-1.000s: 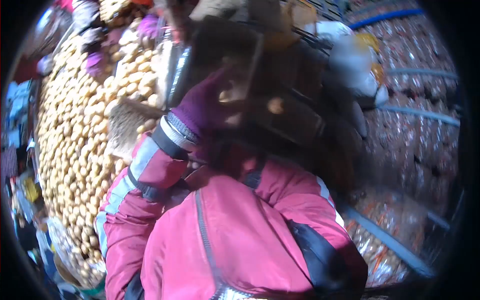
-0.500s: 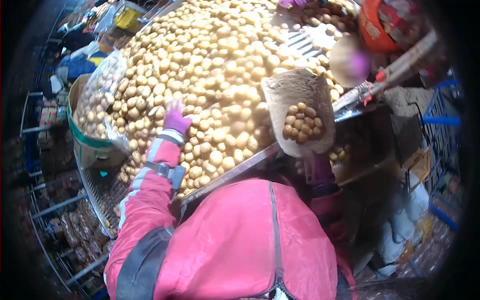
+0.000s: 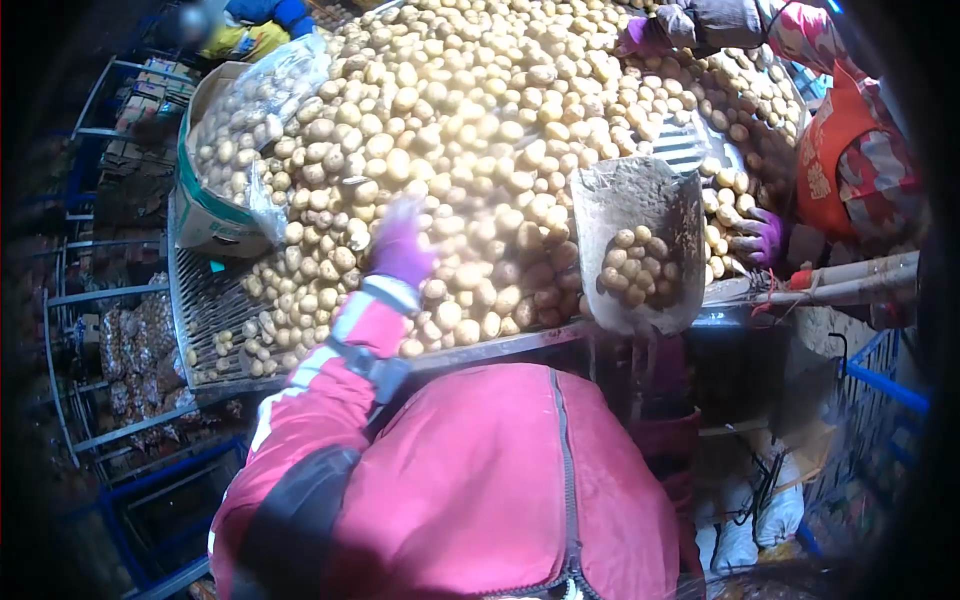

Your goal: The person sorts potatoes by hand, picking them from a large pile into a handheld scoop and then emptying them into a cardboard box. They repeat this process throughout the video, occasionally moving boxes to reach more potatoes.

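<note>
A big heap of potatoes (image 3: 470, 150) covers the slatted table. My left hand (image 3: 402, 247), in a purple glove, is over the heap's near side, its fingers blurred by motion. A worn scoop (image 3: 640, 200) with several small potatoes (image 3: 634, 267) in it lies at the heap's right near edge. Below the scoop, my right hand (image 3: 655, 365) is in deep shadow at its handle, and its fingers are hard to make out.
A co-worker's purple-gloved hands (image 3: 763, 237) touch potatoes at the right and top right. An open carton (image 3: 215, 215) with a plastic bag of potatoes stands at the left. Poles (image 3: 860, 280) jut in from the right. Another person's blue sleeve (image 3: 270, 12) shows at top left.
The view has shifted and turned, showing more of the co-worker at the right. My left hand has moved a little over the potatoes. The scoop still carries its small potatoes.
</note>
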Demonstrator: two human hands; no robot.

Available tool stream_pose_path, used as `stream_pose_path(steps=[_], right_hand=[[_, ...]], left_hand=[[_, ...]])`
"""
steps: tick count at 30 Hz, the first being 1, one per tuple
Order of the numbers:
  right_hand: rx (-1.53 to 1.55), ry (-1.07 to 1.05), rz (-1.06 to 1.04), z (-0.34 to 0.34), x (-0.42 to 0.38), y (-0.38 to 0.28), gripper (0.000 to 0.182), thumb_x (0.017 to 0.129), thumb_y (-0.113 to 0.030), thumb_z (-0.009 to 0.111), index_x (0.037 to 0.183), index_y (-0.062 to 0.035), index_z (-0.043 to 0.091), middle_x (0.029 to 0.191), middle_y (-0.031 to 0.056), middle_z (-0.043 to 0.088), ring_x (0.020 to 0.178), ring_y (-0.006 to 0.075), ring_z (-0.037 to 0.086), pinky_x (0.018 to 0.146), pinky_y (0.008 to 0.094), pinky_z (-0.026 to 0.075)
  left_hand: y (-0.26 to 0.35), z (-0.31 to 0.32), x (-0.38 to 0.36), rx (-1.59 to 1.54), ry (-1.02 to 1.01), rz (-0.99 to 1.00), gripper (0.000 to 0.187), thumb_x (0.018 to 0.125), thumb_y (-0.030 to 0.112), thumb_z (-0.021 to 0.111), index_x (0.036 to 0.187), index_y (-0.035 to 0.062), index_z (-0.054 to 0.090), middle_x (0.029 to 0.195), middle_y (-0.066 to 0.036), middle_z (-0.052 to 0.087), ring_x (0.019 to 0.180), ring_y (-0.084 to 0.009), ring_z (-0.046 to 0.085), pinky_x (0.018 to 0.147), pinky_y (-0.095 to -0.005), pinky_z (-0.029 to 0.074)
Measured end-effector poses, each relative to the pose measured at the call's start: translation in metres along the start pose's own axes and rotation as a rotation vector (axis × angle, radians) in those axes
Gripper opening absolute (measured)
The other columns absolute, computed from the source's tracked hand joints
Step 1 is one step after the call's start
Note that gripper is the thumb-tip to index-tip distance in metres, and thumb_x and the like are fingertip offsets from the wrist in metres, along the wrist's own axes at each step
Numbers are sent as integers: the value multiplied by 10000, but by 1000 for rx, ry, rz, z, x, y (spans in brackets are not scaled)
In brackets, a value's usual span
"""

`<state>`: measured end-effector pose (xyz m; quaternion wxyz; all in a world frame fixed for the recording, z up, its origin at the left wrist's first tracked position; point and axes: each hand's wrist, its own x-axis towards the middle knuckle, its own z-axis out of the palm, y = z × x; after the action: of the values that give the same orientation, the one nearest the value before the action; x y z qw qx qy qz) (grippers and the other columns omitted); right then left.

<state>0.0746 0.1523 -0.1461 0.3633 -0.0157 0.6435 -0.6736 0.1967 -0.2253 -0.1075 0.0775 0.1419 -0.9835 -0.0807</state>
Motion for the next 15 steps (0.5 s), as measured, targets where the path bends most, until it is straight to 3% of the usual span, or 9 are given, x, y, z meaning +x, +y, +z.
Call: stream_pose_path(steps=[2,5,6,8,10,11,12,14,15], right_hand=[[29,-8,57,-12,-13,3,283,1038,-261,443,1174,-30,531,801,60,603,647,145,596,577,270,503],[62,-14,153,-28,-36,3,282,1037,-264,449,1157,-26,540,774,55,603,615,138,596,547,258,506],[-24,-34,109,-29,-37,-1,281,1037,-265,451,1151,-24,543,766,54,603,604,135,596,537,254,506],[-358,-81,-150,-22,-38,-24,282,1036,-257,454,1124,-8,552,745,56,604,588,134,595,528,254,507],[-319,-118,-87,-26,-27,-28,291,1040,-252,432,1092,3,564,754,65,613,583,126,592,511,249,498],[-295,-127,-55,-29,-22,-28,299,1043,-250,421,1075,8,569,758,69,618,580,121,591,503,246,493],[-299,-82,-26,-34,-20,-22,286,1036,-234,431,1086,8,576,764,77,624,603,142,599,529,273,498],[-314,0,33,-49,-20,6,265,1022,-201,449,1108,7,589,776,91,634,649,182,614,581,325,507],[-322,41,57,-56,-19,20,257,1016,-185,459,1118,7,596,782,99,640,672,203,622,607,351,511]], left_hand=[[-64,10,-35,179,-66,-195,996,585,358,866,1415,54,408,1387,-195,467,1295,-363,439,1062,-514,358],[-34,4,-16,33,-141,-307,1082,593,415,849,1476,69,328,1439,-232,413,1318,-379,409,1136,-513,247],[-39,19,-4,9,-193,-292,1109,612,466,833,1494,57,301,1481,-243,369,1370,-378,366,1167,-505,212],[-46,64,19,-294,-22,-371,1121,634,499,823,1500,37,284,1522,-242,320,1425,-371,293,1186,-492,186],[-33,91,34,94,6,-378,1135,660,565,791,1507,21,266,1558,-235,261,1467,-353,206,1198,-480,166],[-26,102,43,-124,132,-312,1142,666,629,752,1504,19,273,1570,-227,236,1477,-359,160,1201,-472,161],[3,81,63,-166,46,-387,1145,660,621,753,1502,16,268,1566,-218,244,1477,-365,153,1201,-472,159],[17,96,93,-17,8,-363,1105,680,555,773,1509,36,259,1552,-209,274,1473,-363,169,1198,-488,151],[16,108,114,-93,42,-253,1078,693,533,775,1513,60,261,1549,-194,285,1469,-354,182,1192,-502,150]])
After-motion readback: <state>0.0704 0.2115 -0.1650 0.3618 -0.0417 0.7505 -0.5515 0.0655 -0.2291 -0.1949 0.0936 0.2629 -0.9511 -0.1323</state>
